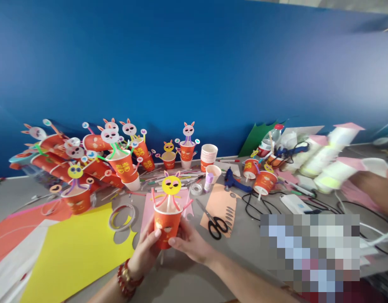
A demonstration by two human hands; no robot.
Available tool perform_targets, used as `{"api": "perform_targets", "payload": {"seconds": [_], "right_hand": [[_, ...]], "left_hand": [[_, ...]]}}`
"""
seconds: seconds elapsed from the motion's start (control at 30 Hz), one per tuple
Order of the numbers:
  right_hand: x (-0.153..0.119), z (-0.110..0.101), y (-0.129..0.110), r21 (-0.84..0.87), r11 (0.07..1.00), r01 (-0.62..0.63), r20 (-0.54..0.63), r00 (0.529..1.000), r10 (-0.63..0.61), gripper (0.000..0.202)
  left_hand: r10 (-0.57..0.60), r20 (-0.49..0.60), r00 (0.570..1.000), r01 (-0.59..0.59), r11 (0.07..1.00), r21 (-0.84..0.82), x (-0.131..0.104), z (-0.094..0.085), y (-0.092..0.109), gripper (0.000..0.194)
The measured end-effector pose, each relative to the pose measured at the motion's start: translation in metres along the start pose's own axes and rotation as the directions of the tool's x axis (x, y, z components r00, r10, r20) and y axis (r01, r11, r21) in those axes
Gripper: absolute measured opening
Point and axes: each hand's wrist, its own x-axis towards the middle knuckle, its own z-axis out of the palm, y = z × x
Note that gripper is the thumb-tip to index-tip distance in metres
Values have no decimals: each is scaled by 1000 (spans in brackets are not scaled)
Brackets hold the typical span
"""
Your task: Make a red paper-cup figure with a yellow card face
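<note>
An orange paper cup [167,227] is held upright between my two hands near the front of the table. Out of it rises a yellow paper rabbit face [171,185] with pink ears, on a white straw, with pink straw pieces sticking up at the rim. My left hand [148,244] wraps the cup's left side, a red bead bracelet on its wrist. Around the right side curls my right hand [192,242], thumb on the front. A thin pale stick shows below the cup. Black-handled scissors [217,227] lie just right of my right hand.
Yellow paper [77,248] and a tape roll [121,217] lie left. Several finished rabbit cups [120,166] crowd the back left. Stacked cups [208,158], a glue stick [208,182] and a blue glue gun [235,182] with cables stand right. A co-worker's arm [373,189] reaches in at far right.
</note>
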Motion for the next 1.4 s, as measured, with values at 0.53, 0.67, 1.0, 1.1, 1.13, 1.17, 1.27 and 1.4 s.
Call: {"api": "perform_targets", "payload": {"seconds": [0.53,0.67,1.0,1.1,1.13,1.17,1.27,1.4], "right_hand": [[8,-23,-6,-244,968,-54,-263,965,-13,42],[10,-22,-4,-238,971,12,-240,968,-71,33],[9,-26,-3,-229,973,-18,-381,922,-73,28],[9,-25,-2,-194,981,-29,-390,920,-50,29],[9,-24,-2,-174,984,-31,-389,920,-40,29],[9,-24,-3,-156,987,-32,-391,920,-32,29],[9,-21,-6,-137,990,-25,-398,917,-32,27],[8,-18,-9,-104,994,-27,-363,932,-13,28]], "left_hand": [[92,-21,996,-89,991,103,6,4,1,54],[49,23,999,-51,992,118,7,4,2,52],[-75,38,996,77,996,-48,7,1,-3,49],[-62,52,997,64,997,-37,7,1,-3,49],[-56,58,997,58,998,-26,7,1,-3,50],[-51,65,997,52,999,-14,7,1,-2,50],[-25,78,997,23,999,28,7,1,-2,52],[41,73,996,-49,993,108,7,1,-3,56]]}}
